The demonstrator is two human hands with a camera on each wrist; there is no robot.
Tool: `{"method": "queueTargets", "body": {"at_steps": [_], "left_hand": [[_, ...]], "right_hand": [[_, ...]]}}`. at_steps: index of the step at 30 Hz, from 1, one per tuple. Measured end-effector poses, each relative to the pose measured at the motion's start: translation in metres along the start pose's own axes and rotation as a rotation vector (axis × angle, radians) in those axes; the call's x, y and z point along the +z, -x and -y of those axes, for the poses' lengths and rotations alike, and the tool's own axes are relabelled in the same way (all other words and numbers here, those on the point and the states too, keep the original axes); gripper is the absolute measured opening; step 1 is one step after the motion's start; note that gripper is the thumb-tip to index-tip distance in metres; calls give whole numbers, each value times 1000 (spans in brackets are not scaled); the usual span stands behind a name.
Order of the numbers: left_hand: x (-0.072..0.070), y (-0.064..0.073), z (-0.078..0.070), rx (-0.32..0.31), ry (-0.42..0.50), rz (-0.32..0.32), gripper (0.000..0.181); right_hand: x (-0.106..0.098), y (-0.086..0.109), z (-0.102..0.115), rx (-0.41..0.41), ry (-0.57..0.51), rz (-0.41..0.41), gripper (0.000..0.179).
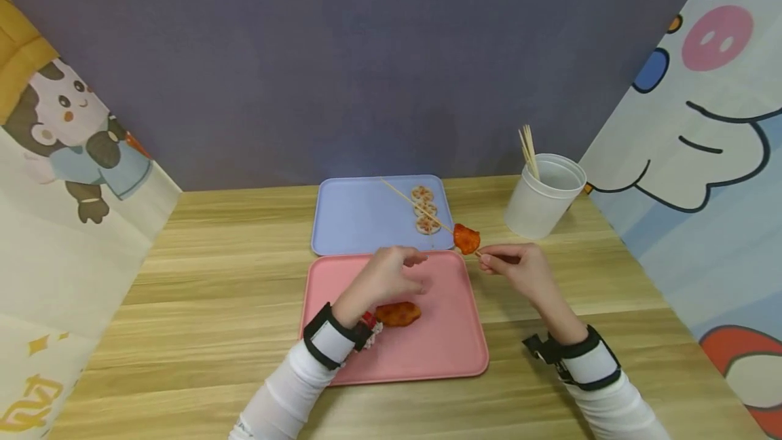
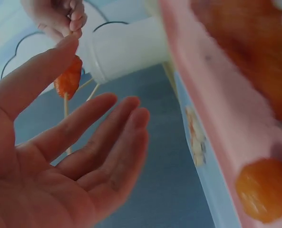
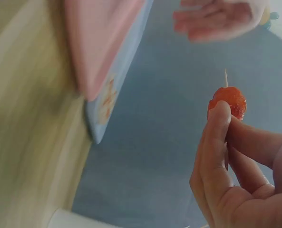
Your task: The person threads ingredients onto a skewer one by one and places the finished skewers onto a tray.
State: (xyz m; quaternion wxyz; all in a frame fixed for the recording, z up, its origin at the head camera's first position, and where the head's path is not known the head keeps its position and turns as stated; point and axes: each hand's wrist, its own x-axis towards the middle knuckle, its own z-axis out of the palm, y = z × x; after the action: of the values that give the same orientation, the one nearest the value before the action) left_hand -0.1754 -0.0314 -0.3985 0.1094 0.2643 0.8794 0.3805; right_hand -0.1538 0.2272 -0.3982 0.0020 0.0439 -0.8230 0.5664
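My right hand (image 1: 519,267) pinches a thin wooden skewer (image 1: 400,194) near one end. An orange-red glossy food piece (image 1: 467,239) is threaded on it just beyond the fingertips; the skewer slants up and left over the blue tray. In the right wrist view, thumb and fingers close on the stick right beside the food piece (image 3: 235,100). My left hand (image 2: 79,156) hovers over the pink tray with fingers spread and nothing in them. Below it on the pink tray (image 1: 452,345) lies an orange-brown food piece (image 1: 398,314). The left wrist view also shows a round orange ball (image 2: 264,190) there.
Behind the pink tray is a blue tray (image 1: 354,216) with lotus root slices (image 1: 426,225) in a column at its right. A white bucket (image 1: 537,206) holding several skewers (image 1: 529,151) stands at the back right. A grey wall (image 1: 366,73) rises behind the wooden table (image 1: 232,277).
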Motion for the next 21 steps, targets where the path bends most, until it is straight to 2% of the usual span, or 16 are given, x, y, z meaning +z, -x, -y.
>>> {"method": "queueTargets", "body": {"at_steps": [4, 14, 18, 21], "left_hand": [[5, 10, 3, -8, -163, 30, 43], [12, 25, 10, 2, -405, 138, 45], [15, 27, 9, -6, -462, 181, 33], [18, 30, 8, -3, -495, 179, 24]], "right_hand": [[-9, 0, -10, 44, -7, -13, 25], [-27, 0, -20, 75, 36, -74, 28], [-29, -1, -21, 82, 70, -89, 28], [-30, -2, -22, 83, 83, -91, 28]]}}
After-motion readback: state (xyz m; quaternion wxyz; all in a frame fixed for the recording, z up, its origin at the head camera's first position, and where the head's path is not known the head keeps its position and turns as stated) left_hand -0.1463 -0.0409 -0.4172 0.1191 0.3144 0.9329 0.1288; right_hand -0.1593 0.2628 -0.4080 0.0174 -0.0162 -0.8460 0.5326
